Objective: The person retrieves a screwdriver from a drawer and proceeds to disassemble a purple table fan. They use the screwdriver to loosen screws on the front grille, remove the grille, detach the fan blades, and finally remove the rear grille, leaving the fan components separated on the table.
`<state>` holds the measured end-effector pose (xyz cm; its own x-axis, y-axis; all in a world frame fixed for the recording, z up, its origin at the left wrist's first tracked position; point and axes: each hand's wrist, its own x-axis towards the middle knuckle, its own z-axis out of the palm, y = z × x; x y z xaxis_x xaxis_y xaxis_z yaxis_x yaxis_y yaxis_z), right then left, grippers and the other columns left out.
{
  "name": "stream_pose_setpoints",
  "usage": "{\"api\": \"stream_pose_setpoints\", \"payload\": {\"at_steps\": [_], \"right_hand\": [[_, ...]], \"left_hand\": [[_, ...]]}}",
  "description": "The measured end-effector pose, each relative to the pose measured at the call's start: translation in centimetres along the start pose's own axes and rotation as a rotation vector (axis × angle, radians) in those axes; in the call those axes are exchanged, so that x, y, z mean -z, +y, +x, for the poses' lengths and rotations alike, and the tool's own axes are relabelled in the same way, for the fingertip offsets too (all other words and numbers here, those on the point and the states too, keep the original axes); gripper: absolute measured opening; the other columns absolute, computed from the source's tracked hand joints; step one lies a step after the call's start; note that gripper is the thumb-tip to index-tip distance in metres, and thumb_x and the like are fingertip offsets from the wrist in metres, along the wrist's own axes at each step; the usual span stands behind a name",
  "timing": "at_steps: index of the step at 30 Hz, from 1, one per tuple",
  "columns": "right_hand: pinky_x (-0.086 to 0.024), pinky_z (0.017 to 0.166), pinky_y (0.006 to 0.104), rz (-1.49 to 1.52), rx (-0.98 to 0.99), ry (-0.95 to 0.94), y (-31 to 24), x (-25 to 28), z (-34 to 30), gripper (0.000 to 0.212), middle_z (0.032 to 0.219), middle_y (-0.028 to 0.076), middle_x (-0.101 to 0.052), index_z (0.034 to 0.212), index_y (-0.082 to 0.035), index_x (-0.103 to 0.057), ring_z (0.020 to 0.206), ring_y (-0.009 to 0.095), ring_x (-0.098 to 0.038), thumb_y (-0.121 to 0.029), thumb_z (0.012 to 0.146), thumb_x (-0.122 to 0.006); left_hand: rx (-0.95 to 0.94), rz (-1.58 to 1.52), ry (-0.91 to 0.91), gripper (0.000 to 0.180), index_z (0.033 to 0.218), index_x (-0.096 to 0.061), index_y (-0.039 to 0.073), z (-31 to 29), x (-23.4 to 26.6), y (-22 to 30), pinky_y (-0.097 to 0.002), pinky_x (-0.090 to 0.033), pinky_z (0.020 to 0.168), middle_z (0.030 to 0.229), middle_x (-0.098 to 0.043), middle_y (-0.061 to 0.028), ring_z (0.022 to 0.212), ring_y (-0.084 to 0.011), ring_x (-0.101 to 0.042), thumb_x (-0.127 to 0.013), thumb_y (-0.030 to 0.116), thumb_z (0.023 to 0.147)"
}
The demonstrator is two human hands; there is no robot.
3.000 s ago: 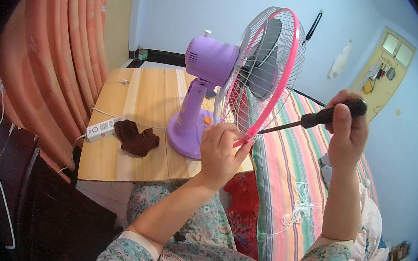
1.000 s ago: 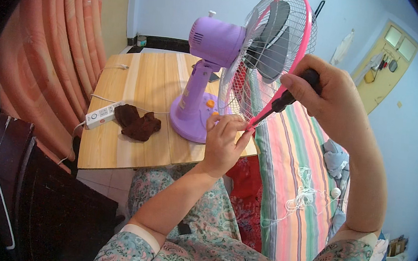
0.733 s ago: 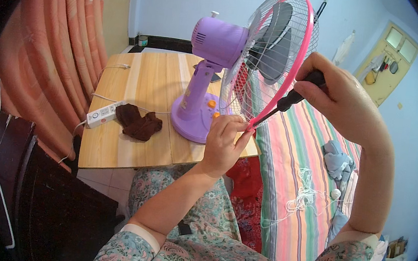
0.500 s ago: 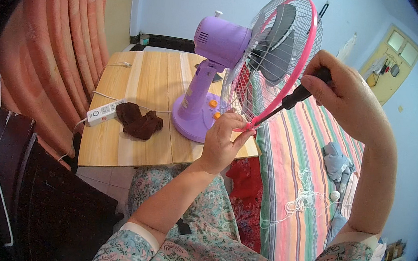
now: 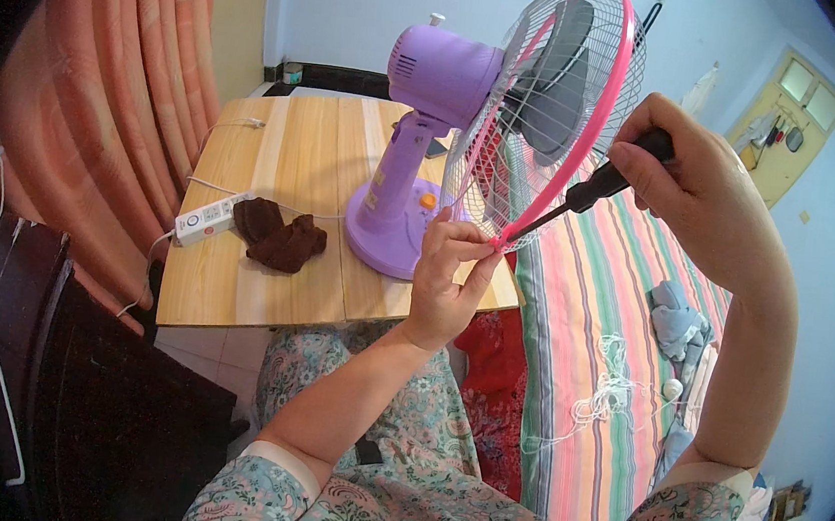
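A purple electric fan [image 5: 439, 77] stands on the wooden table, its wire cage turned to the right around grey blades [image 5: 551, 103]. A pink ring [image 5: 609, 93] runs round the cage's rim. My left hand [image 5: 451, 282] pinches the ring's small pink clip at the bottom between thumb and fingers. In my right hand [image 5: 681, 180] is a black-handled screwdriver [image 5: 601, 186], fingers wrapped round its handle. Its shaft slants down to the left, and the tip meets the pink clip beside my left fingertips. Whether a screw sits under the tip is hidden.
On the wooden table [image 5: 253, 300] lie a white power strip [image 5: 210, 221], a crumpled brown cloth [image 5: 279, 237] and a dark phone [image 5: 436, 149]. To the right is a bed with a striped sheet [image 5: 567, 375], bearing a white cord [image 5: 609, 384] and grey-blue clothing [image 5: 678, 321]. Orange curtains [image 5: 101, 100] hang left.
The fan's cage appears slightly higher and turned a little. My left hand's fingers have shifted slightly on the clip, and the screwdriver stays against it.
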<state>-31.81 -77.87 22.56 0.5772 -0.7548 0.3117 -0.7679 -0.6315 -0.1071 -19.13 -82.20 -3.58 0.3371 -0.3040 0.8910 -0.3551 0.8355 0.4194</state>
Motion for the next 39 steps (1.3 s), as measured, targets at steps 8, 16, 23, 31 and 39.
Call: {"api": "stream_pose_setpoints", "payload": {"at_steps": [8,16,23,31,39], "right_hand": [[-0.039,0.057,0.0230,0.037,0.065,0.053,0.3,-0.5,-0.4,0.014,0.073,0.002,-0.051,0.095,-0.002,-0.049,0.063,0.007,-0.046,-0.014,0.094,-0.055],[-0.040,0.060,0.0237,-0.050,0.206,0.013,0.5,0.5,-0.3,0.012,0.075,0.003,-0.051,0.101,-0.003,-0.049,0.067,0.008,-0.048,-0.011,0.094,-0.055],[-0.047,0.066,0.0299,-0.129,0.339,0.013,1.3,0.6,0.0,0.020,0.081,0.008,-0.057,0.103,-0.003,-0.050,0.072,0.016,-0.057,-0.018,0.092,-0.058],[-0.043,0.060,0.0354,-0.436,0.199,0.036,-0.9,1.1,0.5,0.022,0.067,0.013,-0.053,0.098,-0.004,-0.052,0.060,0.026,-0.054,-0.026,0.096,-0.052],[-0.042,0.066,0.0341,-0.276,0.344,0.102,0.3,0.7,0.2,0.020,0.082,0.011,-0.057,0.100,-0.004,-0.052,0.073,0.021,-0.055,-0.023,0.095,-0.053]], "left_hand": [[0.281,-0.074,-0.062,0.017,0.094,-0.053,0.004,0.2,0.2,1.1,-0.0285,-0.041,0.088,0.099,-0.053,-0.0065,0.095,-0.0166,-0.052,-0.064,-0.001,0.083],[0.406,-0.222,-0.083,0.016,0.090,-0.057,0.007,0.6,0.4,0.8,-0.0334,-0.040,0.087,0.095,-0.055,-0.0069,0.093,-0.0220,-0.052,-0.070,0.007,0.081],[0.397,-0.151,-0.091,0.015,0.090,-0.057,0.007,1.1,0.6,1.6,-0.0329,-0.040,0.086,0.093,-0.056,-0.0061,0.091,-0.0210,-0.053,-0.070,0.006,0.080],[0.341,-0.126,-0.094,0.016,0.089,-0.057,0.007,1.4,0.4,1.8,-0.0330,-0.040,0.086,0.091,-0.056,-0.0062,0.089,-0.0213,-0.053,-0.069,0.005,0.080],[0.366,-0.169,-0.087,0.017,0.087,-0.055,0.005,1.4,0.8,1.7,-0.0325,-0.040,0.085,0.091,-0.055,-0.0065,0.090,-0.0220,-0.053,-0.069,0.002,0.079]]}}
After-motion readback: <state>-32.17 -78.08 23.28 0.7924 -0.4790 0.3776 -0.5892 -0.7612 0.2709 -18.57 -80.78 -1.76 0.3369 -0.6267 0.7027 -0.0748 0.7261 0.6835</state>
